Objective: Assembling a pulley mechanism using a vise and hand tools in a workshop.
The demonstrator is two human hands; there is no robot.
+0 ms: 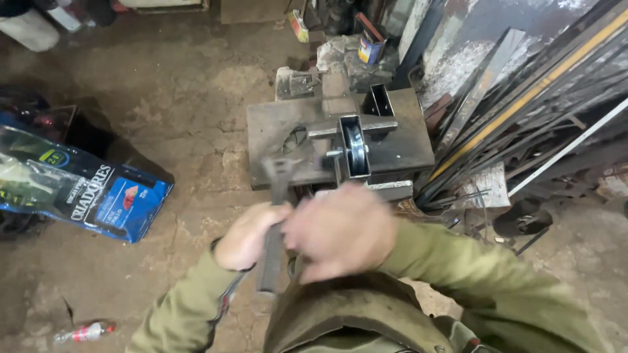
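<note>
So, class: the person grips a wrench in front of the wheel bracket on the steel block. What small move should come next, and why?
Probably carry the wrench forward to the bolt beside the wheel. The left hand grips its handle, the right hand is close by, and its head hangs short of the bracket, blurred.

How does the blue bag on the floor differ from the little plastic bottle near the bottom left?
The blue bag is large, while the plastic bottle is small. The bag is blue with printed panels and lies slumped and crumpled; the bottle is clear with a red band and keeps its shape, lying on its side. The bag lies further from the left hand, the bottle nearer the left sleeve. Both rest on the dirty concrete floor, untouched.
</note>
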